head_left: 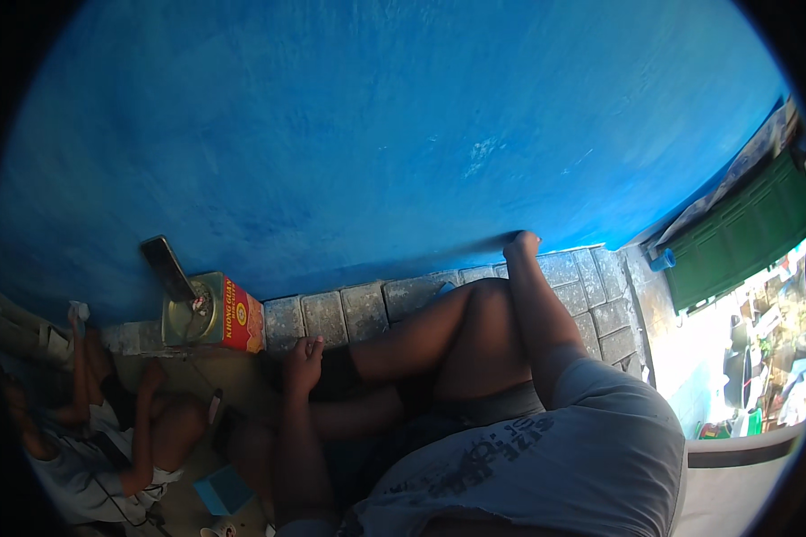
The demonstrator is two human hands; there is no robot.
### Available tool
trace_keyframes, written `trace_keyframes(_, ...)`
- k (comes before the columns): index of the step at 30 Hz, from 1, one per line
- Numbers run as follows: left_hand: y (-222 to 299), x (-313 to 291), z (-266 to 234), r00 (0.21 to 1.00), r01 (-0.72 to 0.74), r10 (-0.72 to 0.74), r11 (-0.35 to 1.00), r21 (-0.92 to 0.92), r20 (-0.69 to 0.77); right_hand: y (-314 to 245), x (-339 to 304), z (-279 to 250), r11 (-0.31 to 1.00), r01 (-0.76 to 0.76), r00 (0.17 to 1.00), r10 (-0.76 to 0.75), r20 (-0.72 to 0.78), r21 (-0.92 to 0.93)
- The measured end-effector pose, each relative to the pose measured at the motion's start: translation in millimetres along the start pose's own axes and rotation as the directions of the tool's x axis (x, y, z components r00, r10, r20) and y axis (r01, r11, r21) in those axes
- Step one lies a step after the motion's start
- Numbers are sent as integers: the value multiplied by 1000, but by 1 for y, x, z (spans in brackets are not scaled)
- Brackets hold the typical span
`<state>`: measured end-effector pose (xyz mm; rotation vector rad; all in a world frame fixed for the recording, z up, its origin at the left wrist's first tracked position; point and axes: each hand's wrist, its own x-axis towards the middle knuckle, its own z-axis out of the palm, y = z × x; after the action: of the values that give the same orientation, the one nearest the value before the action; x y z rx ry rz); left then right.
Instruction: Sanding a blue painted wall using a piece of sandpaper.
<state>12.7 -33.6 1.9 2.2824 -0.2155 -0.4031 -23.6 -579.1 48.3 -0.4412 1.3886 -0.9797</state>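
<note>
My right hand (522, 243) is up against the lower part of the blue wall (403, 134), just above the grey paving blocks. Its fingers are closed; whatever they hold, if anything, is hidden. A dark shadow streaks across the wall to its left. Over my bent legs (421, 353), my left hand (303, 362) is held loosely, its finger tips a little apart and nothing visible in it. Left of that hand stands a square red and gold biscuit tin (233, 313). A dark phone (167, 268) leans upright on top of the tin, tilted toward the wall.
At the far left another person (107, 465) sits by the wall, a pale cloth (80, 310) in one raised hand. A blue box (223, 490) lies on the floor between us. Grey paving blocks (363, 313) run along the wall. On the right are a green panel (734, 237) and bright clutter.
</note>
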Motion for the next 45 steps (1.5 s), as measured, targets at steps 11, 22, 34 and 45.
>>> trace_keyframes(11, -4, -8, -12, 1000, 18, -18, 999, 51, -7, 1, -16, -1, 991, 67, 998, -66, -11, 116)
trace_keyframes(22, 1, -1, -6, 999, 43, -43, 999, 3, 25, 9, 49, -19, 989, 119, 977, -133, 170, 89)
trace_keyframes(34, 3, 1, -7, 998, 60, -60, 998, 19, 24, 12, 23, -18, 985, 153, 980, -161, 116, 78)
trace_keyframes(45, -21, 3, -6, 999, 41, -41, 996, 75, 0, 9, -24, -16, 944, 161, 877, -270, 397, 287)
